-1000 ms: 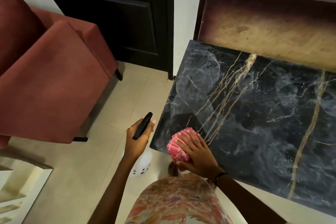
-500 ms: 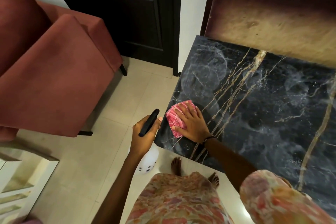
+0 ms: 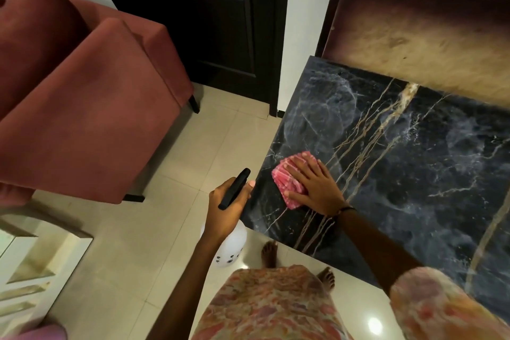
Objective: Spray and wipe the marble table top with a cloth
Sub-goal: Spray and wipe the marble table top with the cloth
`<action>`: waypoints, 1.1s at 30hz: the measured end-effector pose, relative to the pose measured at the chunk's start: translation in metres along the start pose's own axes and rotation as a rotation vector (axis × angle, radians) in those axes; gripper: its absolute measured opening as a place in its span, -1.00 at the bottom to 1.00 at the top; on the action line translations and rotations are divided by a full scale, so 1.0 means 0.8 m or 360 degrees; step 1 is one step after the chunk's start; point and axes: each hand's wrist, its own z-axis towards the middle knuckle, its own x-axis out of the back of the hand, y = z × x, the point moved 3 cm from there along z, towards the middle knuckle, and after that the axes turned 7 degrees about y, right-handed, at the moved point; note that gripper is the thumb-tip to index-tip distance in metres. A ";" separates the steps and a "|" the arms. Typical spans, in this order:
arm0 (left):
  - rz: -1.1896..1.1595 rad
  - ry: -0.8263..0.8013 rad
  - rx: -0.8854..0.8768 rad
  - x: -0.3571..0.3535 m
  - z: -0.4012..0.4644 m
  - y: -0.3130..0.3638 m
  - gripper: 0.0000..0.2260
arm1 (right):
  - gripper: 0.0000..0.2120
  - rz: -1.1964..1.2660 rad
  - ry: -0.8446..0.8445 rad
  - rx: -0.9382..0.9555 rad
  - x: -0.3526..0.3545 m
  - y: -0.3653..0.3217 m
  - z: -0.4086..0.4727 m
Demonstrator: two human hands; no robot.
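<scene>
Red armchair (image 3: 82, 107) stood well left of the marble table top (image 3: 414, 174), dark door (image 3: 207, 22) behind it, a wooden panel (image 3: 427, 36) against the wall past the table's far edge, white shelving (image 3: 24, 270) at lower left; nothing stood on the slab near my hands. My bare feet (image 3: 269, 252) were just beside the near table edge. Small dark marks on the white spray bottle (image 3: 230, 246), too small to read. My left hand (image 3: 226, 210) gripped the bottle's black head, fingers curled round it, bottle hanging off the table's left edge, long axis roughly vertical, nozzle pointing away toward the door. My right hand (image 3: 314, 188) pressed flat, fingers straight and spread, on the folded pink cloth (image 3: 287, 182) near the table's front-left corner.
</scene>
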 end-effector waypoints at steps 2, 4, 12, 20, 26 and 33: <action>0.0009 0.0007 -0.0002 -0.002 0.002 -0.002 -0.76 | -0.21 0.0001 -0.0003 -0.0072 0.001 -0.018 0.033; 0.0025 0.0014 0.0005 -0.003 0.004 -0.005 -0.75 | -0.24 0.0004 0.0033 -0.0030 -0.001 -0.042 0.052; -0.0059 0.0013 0.0058 0.001 0.016 -0.003 -0.76 | -0.33 0.0002 0.0087 0.0384 -0.036 -0.068 -0.058; -0.0066 0.0005 0.0103 -0.002 0.026 -0.005 -0.74 | -0.28 -0.0017 0.0010 -0.0029 -0.001 0.012 -0.016; -0.0090 0.0040 0.0115 -0.024 0.033 0.005 -0.79 | -0.28 0.0035 0.0106 -0.0249 0.004 -0.031 0.069; -0.0109 0.0001 0.0106 -0.041 0.044 0.014 -0.80 | -0.37 0.0012 0.0106 0.0329 -0.021 -0.050 -0.013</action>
